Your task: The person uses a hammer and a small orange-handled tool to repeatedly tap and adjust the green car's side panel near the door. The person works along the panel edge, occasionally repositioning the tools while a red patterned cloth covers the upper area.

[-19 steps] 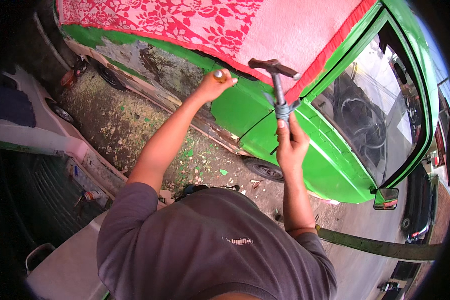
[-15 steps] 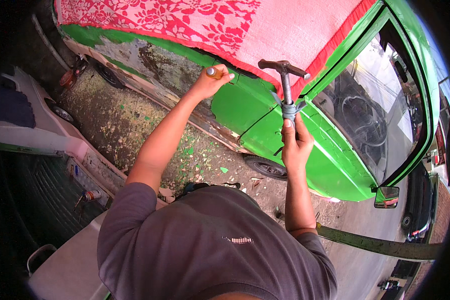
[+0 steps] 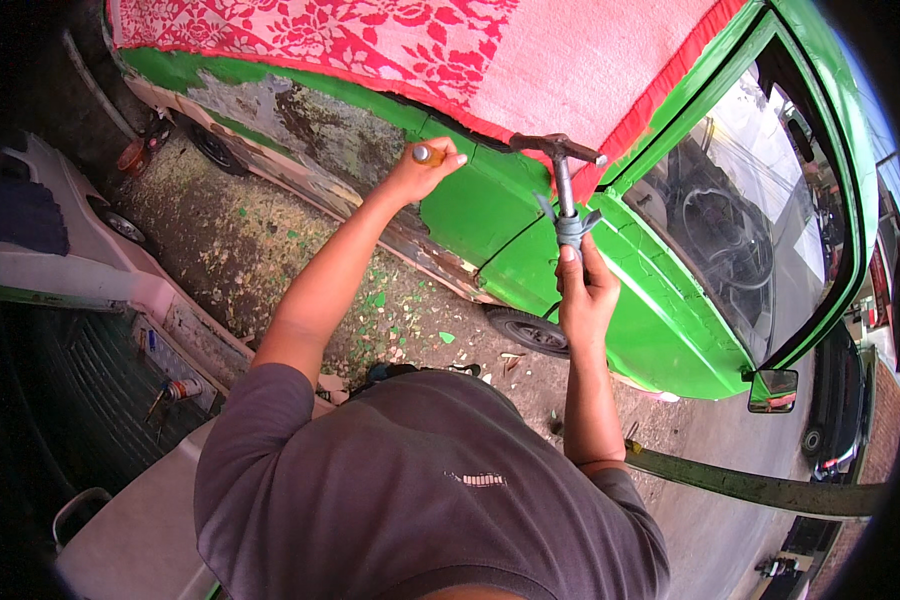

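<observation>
In my right hand [image 3: 588,292] is a hammer [image 3: 566,185], its metal shaft wrapped with grey strips above my fingers. The hammer's head points up, in front of the red-edged cloth and the green door. My left hand [image 3: 420,178] is closed round a tool with a rounded amber handle [image 3: 429,155]; its working end is hidden, so its kind cannot be told. That hand is close to the side of the green vehicle [image 3: 490,205], where bright green paint meets a stripped, patchy grey-brown panel [image 3: 330,135].
A pink and red floral cloth [image 3: 390,50] covers the vehicle's top. Paint flakes [image 3: 370,300] litter the ground. A white vehicle with a dark ribbed bed [image 3: 60,370] stands at left, a can [image 3: 182,389] on its edge. A long greenish bar [image 3: 760,490] extends at lower right.
My right hand and the hammer have shifted slightly left and down. My left hand stays almost where it was, still round the amber-handled tool.
</observation>
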`<state>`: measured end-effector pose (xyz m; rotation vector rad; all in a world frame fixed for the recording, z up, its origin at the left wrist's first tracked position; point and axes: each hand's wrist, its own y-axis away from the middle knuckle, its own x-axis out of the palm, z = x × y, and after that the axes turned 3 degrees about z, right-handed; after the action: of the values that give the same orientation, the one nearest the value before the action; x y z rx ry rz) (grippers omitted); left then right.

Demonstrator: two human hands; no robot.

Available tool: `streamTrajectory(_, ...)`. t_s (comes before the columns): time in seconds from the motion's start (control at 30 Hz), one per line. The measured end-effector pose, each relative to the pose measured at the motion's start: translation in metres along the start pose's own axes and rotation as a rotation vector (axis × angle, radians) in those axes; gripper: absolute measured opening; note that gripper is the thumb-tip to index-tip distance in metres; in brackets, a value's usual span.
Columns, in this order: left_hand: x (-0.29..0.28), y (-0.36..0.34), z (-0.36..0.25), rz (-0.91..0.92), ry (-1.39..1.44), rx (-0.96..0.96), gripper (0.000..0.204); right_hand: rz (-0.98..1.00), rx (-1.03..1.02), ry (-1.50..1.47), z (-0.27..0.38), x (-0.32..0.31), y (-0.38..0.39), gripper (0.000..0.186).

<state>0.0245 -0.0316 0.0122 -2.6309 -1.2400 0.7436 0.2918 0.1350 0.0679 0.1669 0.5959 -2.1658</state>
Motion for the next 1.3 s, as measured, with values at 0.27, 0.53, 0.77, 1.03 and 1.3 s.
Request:
streamTrajectory(0.27,0.013,0.011,-0.008,0.060,-0.076,0.117,0.031,0.094,-0.161,0.202,0.006,0.007,0.017,0.038)
streamTrajectory(0.53,0.019,0.000,-0.007,0.089,-0.024,0.080,0.033,0.175,-0.477,0.547,0.014,0.015,0.022,0.034)
streamTrajectory(0.77,0.007,-0.015,0.010,-0.026,-0.047,0.005,0.033,0.026,-0.162,0.156,0.001,-0.001,0.019,0.038)
streamTrajectory(1.03,0.011,-0.012,-0.009,0.011,-0.179,-0.002,0.033,0.043,-0.233,0.135,0.012,-0.008,0.014,0.040)
streamTrajectory(1.3,0.022,-0.013,-0.013,0.008,-0.264,-0.097,0.036,0.125,-0.443,0.409,-0.007,0.012,-0.008,0.030)
